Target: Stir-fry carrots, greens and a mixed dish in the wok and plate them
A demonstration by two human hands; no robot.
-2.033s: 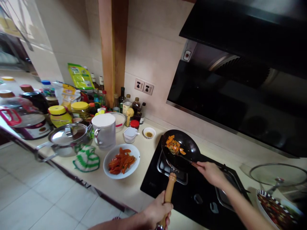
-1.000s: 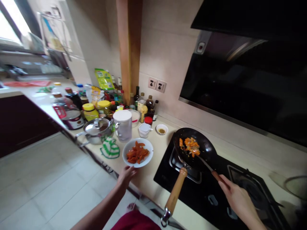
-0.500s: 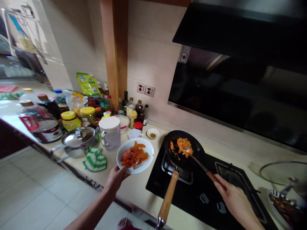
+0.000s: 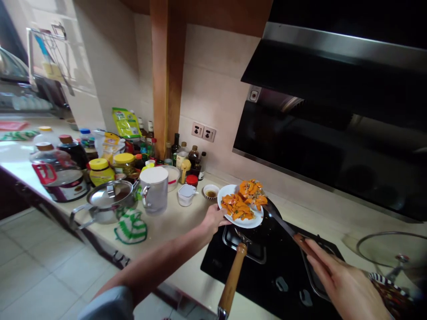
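Below the hood (image 4: 313, 142), the plate (image 4: 256, 220) is held over the stove (image 4: 256, 280), its edge pinched by the left hand (image 4: 213, 219); the spatula (image 4: 284, 225) is clasped by the right hand (image 4: 353, 284). Bottles (image 4: 182, 156) and jars (image 4: 101, 173) are crowded along the pale counter (image 4: 187, 231), before the wall (image 4: 216, 84).

Rnd wht plate (image 4: 258, 219) sets off flat orange veg slices (image 4: 237, 208). Metal spatula (image 4: 283, 224) has gray shaft, red-brn wood handle; long wood wok handle (image 4: 233, 279) is tan. Crumpled cloth (image 4: 130, 226) shows grn & wht stripes. Sm rnd bowl (image 4: 210, 198) is wht w/ dk stripes. Flat glass hob (image 4: 260, 276) is blk, wall tiles (image 4: 216, 75) beige.
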